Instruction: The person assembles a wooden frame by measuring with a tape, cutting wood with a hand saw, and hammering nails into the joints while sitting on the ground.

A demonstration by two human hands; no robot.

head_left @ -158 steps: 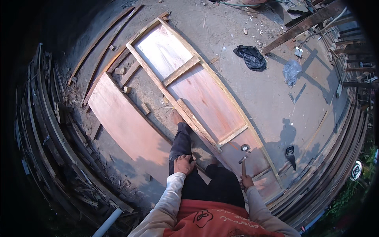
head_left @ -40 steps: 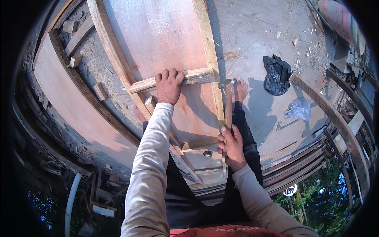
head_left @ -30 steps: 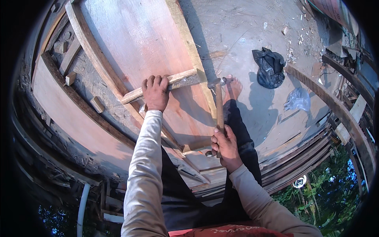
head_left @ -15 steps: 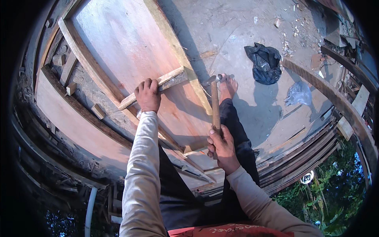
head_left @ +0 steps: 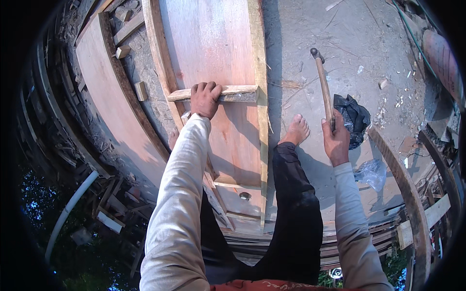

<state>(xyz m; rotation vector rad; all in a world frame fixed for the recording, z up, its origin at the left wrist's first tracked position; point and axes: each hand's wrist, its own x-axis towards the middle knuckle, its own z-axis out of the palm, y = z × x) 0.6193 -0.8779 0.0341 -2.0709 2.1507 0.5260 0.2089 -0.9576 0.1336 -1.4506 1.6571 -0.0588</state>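
A wooden frame (head_left: 262, 131) backed with thin reddish plywood (head_left: 208, 43) lies on the ground between my feet. Across it runs a short wooden crosspiece (head_left: 238, 94), and my left hand (head_left: 205, 100) is closed over its left half. Out to the right, my right hand (head_left: 336, 139) grips the lower part of a wooden-handled hammer (head_left: 324, 80). The dark metal head points up and away, well apart from the frame. A lower crosspiece (head_left: 238, 183) spans the frame nearer to me.
A crumpled black plastic bag (head_left: 358, 116) and a clear one (head_left: 373, 174) lie on the right. A curved board (head_left: 405, 189) leans beyond them. To the left are another panel (head_left: 114, 92) and wood offcuts (head_left: 141, 91). My bare right foot (head_left: 297, 130) stands beside the frame.
My right hand has swung the hammer out to the right, away from the frame. My left hand keeps its hold on the crosspiece. The whole view has turned.
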